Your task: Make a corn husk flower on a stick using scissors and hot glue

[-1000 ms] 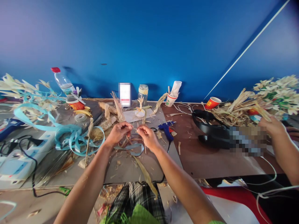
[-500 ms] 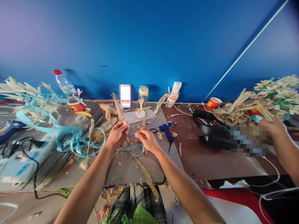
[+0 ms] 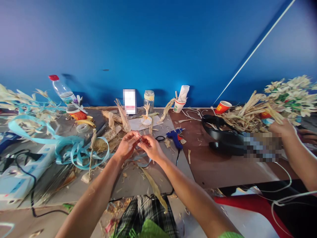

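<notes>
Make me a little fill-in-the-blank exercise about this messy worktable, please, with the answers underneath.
1. The tilted bottle by the wall has a cap coloured ____.
2. Compared with the left hand, the big ribbon tangle lies further to the ____ (left or right).
3. The glue gun near the right hand has a body coloured ____.

Missing words: red; left; blue.

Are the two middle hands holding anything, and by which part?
The left hand and right hand seem to pinch something thin; which part, I can't tell.
</notes>
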A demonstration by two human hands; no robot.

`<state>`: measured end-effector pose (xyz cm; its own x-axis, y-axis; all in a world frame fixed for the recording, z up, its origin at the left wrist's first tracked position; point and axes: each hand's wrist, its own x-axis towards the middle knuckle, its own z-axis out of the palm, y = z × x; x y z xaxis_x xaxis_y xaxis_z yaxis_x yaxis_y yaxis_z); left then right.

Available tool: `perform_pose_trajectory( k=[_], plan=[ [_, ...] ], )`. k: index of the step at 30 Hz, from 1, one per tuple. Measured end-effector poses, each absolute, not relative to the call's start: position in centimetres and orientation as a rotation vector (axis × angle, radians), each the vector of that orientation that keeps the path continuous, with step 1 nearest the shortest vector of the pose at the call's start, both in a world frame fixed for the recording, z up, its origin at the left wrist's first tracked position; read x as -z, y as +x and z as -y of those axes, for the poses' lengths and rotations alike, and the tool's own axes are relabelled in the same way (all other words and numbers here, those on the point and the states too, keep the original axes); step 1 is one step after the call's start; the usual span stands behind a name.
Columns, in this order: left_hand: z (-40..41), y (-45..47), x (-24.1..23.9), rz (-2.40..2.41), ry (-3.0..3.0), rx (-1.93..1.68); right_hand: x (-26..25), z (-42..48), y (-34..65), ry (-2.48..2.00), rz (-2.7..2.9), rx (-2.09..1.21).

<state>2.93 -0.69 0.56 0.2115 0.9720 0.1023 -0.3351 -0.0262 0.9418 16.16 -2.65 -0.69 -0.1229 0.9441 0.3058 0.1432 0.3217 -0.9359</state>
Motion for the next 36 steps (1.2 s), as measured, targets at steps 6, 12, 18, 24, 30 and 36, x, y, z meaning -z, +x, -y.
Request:
perform_pose_trajectory(
  k=[6, 12, 18, 24, 30, 36],
  plan=[
    [0.7, 3.1, -0.4, -0.757, 1.039, -1.217, 0.6, 2.4, 16.8, -1.092, 1.421, -0.984],
    [0.5, 3.2, -0.1, -0.874, 1.044, -1.268, 0.4, 2.4, 17.1, -1.151, 1.417, -0.873],
    [0.9, 3.4, -0.4, -1.091, 1.395, -1.203, 0.5, 2.3, 17.4, -1.239, 1.437, -0.675],
    [1.1, 3.5, -0.3, -1.190, 1.622, -1.148, 0.3, 2.2, 17.7, -1.338, 1.471, -0.546],
    [1.4, 3.5, -0.6, -1.211, 1.663, -1.141, 0.3, 2.3, 17.6, -1.411, 1.492, -0.497],
    [1.2, 3.2, -0.5, -1.177, 1.555, -1.194, -0.1, 2.6, 18.4, -1.382, 1.252, -0.548]
  ],
)
